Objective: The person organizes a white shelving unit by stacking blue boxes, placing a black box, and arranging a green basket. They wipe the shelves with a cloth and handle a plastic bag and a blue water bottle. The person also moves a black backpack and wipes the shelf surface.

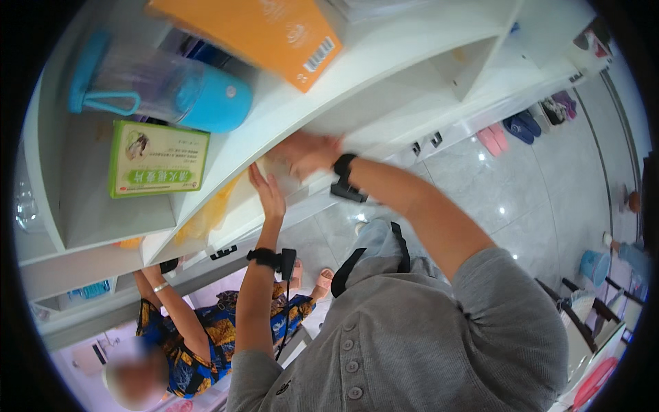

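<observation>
My left hand [269, 194] is at the front of the lower shelf compartment [242, 202], its fingers extended and holding nothing that I can make out. Blurred by motion, my right hand [311, 154] reaches into the same compartment, its fingertips partly under the curved shelf edge. Between the hands is a pale, translucent blur that I cannot identify. Yellow plastic film or a bag [211, 208] lies left of my left hand. On the shelf above are a blue-lidded clear bottle with a blue base [216, 98], a green-edged carton [159, 159] and an orange box [273, 36].
At lower left, another person in a patterned garment [221, 329] reaches into the cabinet. Pink slippers [492, 139] and dark blue slippers [521, 127] sit on the tiled floor [463, 195] along the cabinet. Black handles [427, 144] project from its front. A blue bucket [594, 268] stands far right.
</observation>
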`<action>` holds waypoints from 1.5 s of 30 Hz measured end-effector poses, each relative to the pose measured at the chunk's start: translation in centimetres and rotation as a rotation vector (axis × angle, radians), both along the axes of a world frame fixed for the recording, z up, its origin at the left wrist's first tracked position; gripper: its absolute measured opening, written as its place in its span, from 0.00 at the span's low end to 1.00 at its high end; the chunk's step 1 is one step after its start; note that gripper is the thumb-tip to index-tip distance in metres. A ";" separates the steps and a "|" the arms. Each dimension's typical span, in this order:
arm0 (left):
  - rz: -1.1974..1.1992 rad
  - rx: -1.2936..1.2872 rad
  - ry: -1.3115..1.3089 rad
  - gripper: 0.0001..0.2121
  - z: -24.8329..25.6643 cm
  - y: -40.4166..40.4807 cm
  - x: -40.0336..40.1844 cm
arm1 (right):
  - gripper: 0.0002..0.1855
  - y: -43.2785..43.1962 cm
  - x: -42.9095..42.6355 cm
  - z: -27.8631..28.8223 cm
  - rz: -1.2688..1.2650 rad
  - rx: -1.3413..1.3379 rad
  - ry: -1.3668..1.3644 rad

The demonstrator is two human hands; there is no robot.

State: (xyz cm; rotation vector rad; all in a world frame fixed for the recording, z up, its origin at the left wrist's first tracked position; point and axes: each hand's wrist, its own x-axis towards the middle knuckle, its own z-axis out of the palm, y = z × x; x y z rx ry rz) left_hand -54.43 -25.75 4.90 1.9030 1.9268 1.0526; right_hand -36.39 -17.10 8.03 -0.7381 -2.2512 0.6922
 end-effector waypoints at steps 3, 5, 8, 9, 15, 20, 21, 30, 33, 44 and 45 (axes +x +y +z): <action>-0.088 0.093 0.088 0.26 3.2 0.1 2.1 | 0.26 -4.6 -3.3 -1.6 0.154 -0.071 -0.086; -0.131 0.110 0.040 0.26 3.7 0.9 4.5 | 0.26 -5.5 -1.7 -1.4 0.173 -0.231 -0.019; -0.171 0.055 0.024 0.26 2.9 2.5 6.7 | 0.26 -6.5 3.4 -2.4 0.154 0.150 0.027; -0.172 0.023 0.017 0.26 1.9 3.0 7.3 | 0.28 -6.1 6.2 -2.6 0.177 0.288 -0.055; -0.201 -0.066 0.470 0.27 -1.5 4.4 11.8 | 0.36 -5.3 26.2 -4.2 -0.286 0.200 -0.033; -0.201 -0.056 0.482 0.27 -1.3 4.5 11.8 | 0.39 -7.5 34.1 -5.9 -0.592 0.118 -0.218; -0.192 -0.054 0.485 0.27 -1.4 4.3 11.8 | 0.38 -7.8 33.4 -6.2 -0.628 0.114 -0.222; -0.171 -0.064 0.530 0.26 -1.7 4.7 11.4 | 0.35 -7.5 21.3 -5.7 -0.169 0.209 -0.126; -0.163 -0.063 0.532 0.26 -2.0 4.7 11.4 | 0.33 -6.2 25.8 -6.6 -0.248 0.284 -0.173; -0.166 -0.056 0.542 0.26 -1.7 4.4 11.7 | 0.27 -0.5 54.8 -2.3 -0.955 0.083 -0.408; -0.171 -0.055 0.529 0.26 -1.5 4.6 11.9 | 0.28 -0.4 54.6 -2.5 -0.992 0.090 -0.438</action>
